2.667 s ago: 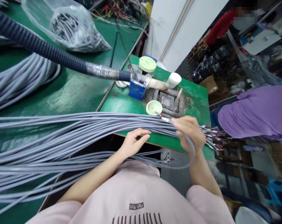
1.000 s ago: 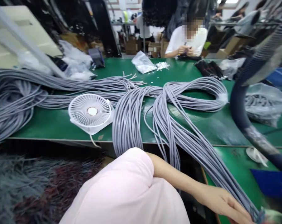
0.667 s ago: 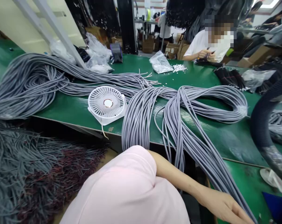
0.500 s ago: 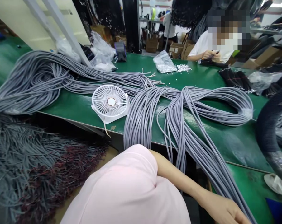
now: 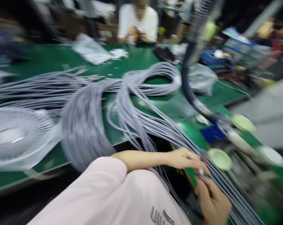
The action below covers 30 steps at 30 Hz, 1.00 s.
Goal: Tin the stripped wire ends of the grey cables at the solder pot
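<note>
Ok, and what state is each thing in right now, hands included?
Left hand: reaching across, fingertips at a small pale piece.
Right hand: bent in, fingertips closed on that piece.
Grey cables: loose bundle, running past both hands.
Cable coil: looped on the bench.
White fan: blurred, can't tell if running.
Black hose: bent in a curve.
Near pale green tub: looks open.

Head-worn view, close above pink shirt [image 5: 103, 187], facing forward and down over left hand [image 5: 185, 158], right hand [image 5: 213, 199], green bench [image 5: 49, 57].

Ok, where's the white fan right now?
Far left in the head view, partly cut off, the white fan sits on the green table, beside the bent gray cables.
</note>
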Motion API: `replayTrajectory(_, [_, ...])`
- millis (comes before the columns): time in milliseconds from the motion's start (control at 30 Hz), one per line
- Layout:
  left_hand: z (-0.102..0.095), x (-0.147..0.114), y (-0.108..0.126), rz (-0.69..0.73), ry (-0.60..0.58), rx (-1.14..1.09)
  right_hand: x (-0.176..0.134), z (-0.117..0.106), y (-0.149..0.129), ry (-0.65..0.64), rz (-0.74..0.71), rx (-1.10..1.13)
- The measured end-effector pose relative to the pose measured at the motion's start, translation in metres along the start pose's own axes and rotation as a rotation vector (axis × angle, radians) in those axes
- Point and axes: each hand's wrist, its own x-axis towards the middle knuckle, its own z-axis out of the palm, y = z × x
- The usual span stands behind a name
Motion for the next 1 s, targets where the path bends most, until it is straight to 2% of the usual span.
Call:
replayTrajectory(100, [0.003,0.01,-0.007,-0.069,0.053,-0.028,-0.005,0.006,0.002,-0.014,0.021,0.069])
replayTrajectory(200, [0.018,0.021,-0.027,-0.136,0.061,-0.163,-0.011,0.005,0.004,-0.002,0.04,0.095])
replayTrajectory(300, [0.036,0.023,-0.042,-0.222,-0.055,-0.159,-0.038,-0.003,0.005,-0.01,0.055,0.124])
replayTrajectory(367, [0.041,0.024,-0.045,-0.252,-0.191,-0.058,-0.068,-0.012,0.011,-0.004,0.157,0.127])
replayTrajectory(433, [0.04,0.028,-0.045,-0.215,-0.291,0.107,-0.107,-0.024,0.023,0.01,0.372,0.1])
replayTrajectory(533, [0.03,0.038,-0.045,0.044,-0.296,0.53,-0.17,-0.044,0.043,-0.032,0.858,-0.06])
replayTrajectory(600, [0.026,0.046,-0.05,0.202,-0.268,0.795,-0.203,-0.052,0.051,-0.172,1.202,-0.323])
replayTrajectory(667, [0.026,0.053,-0.058,0.294,-0.241,0.995,-0.221,-0.052,0.054,-0.348,1.36,-0.472])
replayTrajectory(733, [0.031,0.058,-0.065,0.351,-0.251,1.156,-0.221,-0.045,0.052,-0.427,1.316,-0.427])
replayTrajectory(867, [0.042,0.067,-0.07,0.438,-0.278,1.306,-0.189,-0.02,0.046,-0.345,1.047,-0.139])
replayTrajectory(1000, [0.037,0.073,-0.062,0.432,-0.19,1.396,-0.159,-0.002,0.044,-0.3,0.911,0.0])
